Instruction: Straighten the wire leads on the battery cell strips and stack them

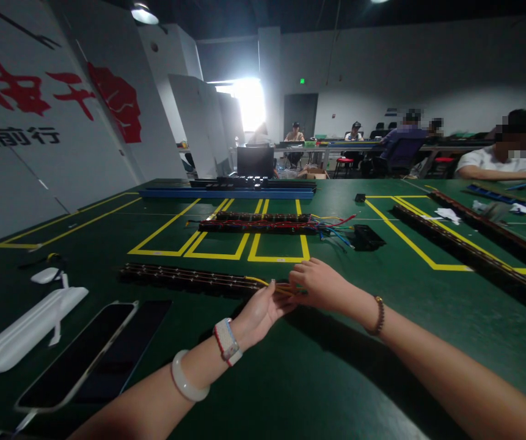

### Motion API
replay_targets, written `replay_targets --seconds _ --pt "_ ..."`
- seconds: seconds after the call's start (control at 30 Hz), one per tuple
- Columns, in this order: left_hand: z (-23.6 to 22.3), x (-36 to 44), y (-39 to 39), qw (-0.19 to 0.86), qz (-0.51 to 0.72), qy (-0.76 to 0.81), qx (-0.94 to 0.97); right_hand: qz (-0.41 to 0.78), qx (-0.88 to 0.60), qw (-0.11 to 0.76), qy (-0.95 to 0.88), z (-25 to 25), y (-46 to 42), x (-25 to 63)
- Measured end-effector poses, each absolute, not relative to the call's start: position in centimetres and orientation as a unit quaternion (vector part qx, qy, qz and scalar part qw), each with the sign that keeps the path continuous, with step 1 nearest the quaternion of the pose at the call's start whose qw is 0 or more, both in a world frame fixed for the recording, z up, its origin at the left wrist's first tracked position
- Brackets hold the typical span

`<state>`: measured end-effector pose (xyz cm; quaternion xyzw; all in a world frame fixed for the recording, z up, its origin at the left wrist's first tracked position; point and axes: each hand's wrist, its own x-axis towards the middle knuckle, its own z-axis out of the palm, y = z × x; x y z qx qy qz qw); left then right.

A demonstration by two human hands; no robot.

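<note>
A long dark strip assembly [189, 276] with bright metal points along its top lies crosswise on the green table. From its right end a bundle of yellow and brownish wires [284, 289] runs between my two hands. My left hand [260, 315], palm turned up and thumb raised, is closed around the wires close to the strip's end. Beside it my right hand [320, 284] pinches the wires farther right, its fingertips partly hidden. Farther back lies a second strip assembly [258, 226] with red, blue and yellow wires, next to a black box-like part [367, 237].
Two phone-like devices [79, 348] and a long white object [29, 330] lie at front left. Blue and black rails [226, 192] line the far edge. More dark strips [473, 250] lie at right, where a co-worker [505, 162] sits. Yellow tape [278, 259] marks the green table [336, 379].
</note>
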<state>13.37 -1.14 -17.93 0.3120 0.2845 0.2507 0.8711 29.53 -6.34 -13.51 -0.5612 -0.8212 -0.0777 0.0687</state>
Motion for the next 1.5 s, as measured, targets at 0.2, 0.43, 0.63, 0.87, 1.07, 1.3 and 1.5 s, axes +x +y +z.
replay_targets --seconds 0.2,0.43,0.63,0.87,1.07,1.3,1.5 --pt "-17.9 14.1 -1.4 0.859 0.285 0.302 0.298 -0.067 -0.567 0.044 -0.82 -14.4 -6.2 29.4" --pt "-17.9 14.6 -1.2 0.864 0.285 0.289 0.298 -0.044 -0.622 0.087 -0.777 -13.2 -6.2 29.2" --pt "-18.1 14.7 -1.1 0.858 0.272 0.275 0.337 -0.047 -0.612 0.192 -0.766 -14.4 -4.8 31.3" --pt "-17.1 13.4 -1.3 0.831 0.238 0.348 0.365 0.127 -0.591 0.285 -0.743 -16.8 -3.2 33.6" --pt "-16.9 13.7 -1.3 0.829 0.224 0.353 0.372 -0.03 -0.597 0.23 -0.768 -18.7 -3.3 33.1" --pt "-18.1 13.7 -0.7 0.843 0.228 0.32 0.367 0.026 -0.6 0.307 -0.738 -17.3 -5.9 32.2" --pt "-18.4 13.6 -0.6 0.849 0.22 0.312 0.365 0.192 -0.608 0.27 -0.722 -12.5 -9.1 30.2"
